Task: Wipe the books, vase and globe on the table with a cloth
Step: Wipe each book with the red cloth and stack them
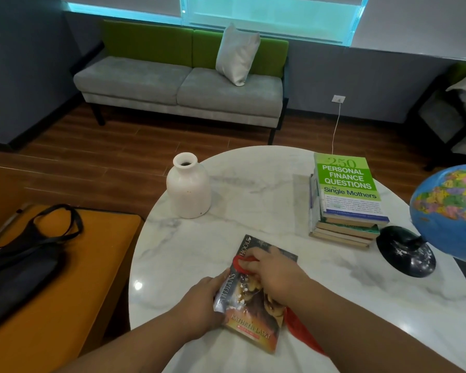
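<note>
Right hand is down on the cover, fingers bunched over a red cloth and pressing it flat; a tail of that cloth trails out under the wrist toward the lower right. Left hand pinches the near left edge of the paperback, thumb on top, pinning it.

That paperback lies cover up in the lower centre of the frame, on the marble worktop. Its long axis runs up the frame, leaning a little right. The author's name sits at the bottom end nearest the person, and the head points off toward the stack of books at right.

Handling call: it's light, thin and bendy, with a glossy cover on smooth stone, so I'd expect it to skate under a hard wipe. Bracing one long edge looks right, with strokes along the length. The near left corner already looks curled, so easy pressure there.

White vase stands upper left of the worktop and probably chips easily. Globe sits at the far right edge.
</note>
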{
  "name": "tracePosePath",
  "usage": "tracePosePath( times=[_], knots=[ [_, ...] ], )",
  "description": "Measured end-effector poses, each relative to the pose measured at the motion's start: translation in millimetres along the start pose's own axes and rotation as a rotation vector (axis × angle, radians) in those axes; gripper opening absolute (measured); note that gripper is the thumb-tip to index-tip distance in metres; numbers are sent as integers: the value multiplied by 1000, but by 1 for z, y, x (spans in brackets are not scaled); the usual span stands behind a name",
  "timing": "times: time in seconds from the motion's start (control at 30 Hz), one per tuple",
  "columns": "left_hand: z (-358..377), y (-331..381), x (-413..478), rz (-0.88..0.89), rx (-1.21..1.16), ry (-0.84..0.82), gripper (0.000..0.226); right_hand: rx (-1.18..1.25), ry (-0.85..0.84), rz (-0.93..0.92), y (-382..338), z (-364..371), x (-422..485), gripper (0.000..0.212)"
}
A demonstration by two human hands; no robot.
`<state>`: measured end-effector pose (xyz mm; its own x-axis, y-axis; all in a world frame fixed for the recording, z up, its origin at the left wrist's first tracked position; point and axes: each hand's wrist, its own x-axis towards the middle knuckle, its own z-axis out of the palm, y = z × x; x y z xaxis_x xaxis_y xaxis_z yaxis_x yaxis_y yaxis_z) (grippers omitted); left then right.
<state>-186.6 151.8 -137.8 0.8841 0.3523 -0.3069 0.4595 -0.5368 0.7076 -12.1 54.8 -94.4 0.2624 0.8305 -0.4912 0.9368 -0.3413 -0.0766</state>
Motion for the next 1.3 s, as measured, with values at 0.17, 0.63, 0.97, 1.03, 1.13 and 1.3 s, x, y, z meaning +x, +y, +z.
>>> tracePosePath(
  times=[0.17, 0.63, 0.97, 1.03, 1.13, 1.3],
  knots=[
    [2, -4, 2, -28, 11, -1, 82, -61, 38, 69, -5, -8, 5, 67],
    [-5, 8, -3, -5, 2, -23, 80, 11, 5, 35, 0, -10, 5, 65],
    [-8, 13, -4, -5, -13, -23, 83, 39, 39, 165, 7, -15, 13, 71],
    [-5, 10, -3, 1, -12, -19, 83, 51, 104, 291, 11, -15, 12, 68],
    [-1, 5, -1, 3, -6, -10, 88, 78, 112, 246, 6, -8, 3, 67],
    [5, -1, 2, -4, -4, 5, 88, 181, 158, 257, 31, 12, -18, 63]
  ],
)
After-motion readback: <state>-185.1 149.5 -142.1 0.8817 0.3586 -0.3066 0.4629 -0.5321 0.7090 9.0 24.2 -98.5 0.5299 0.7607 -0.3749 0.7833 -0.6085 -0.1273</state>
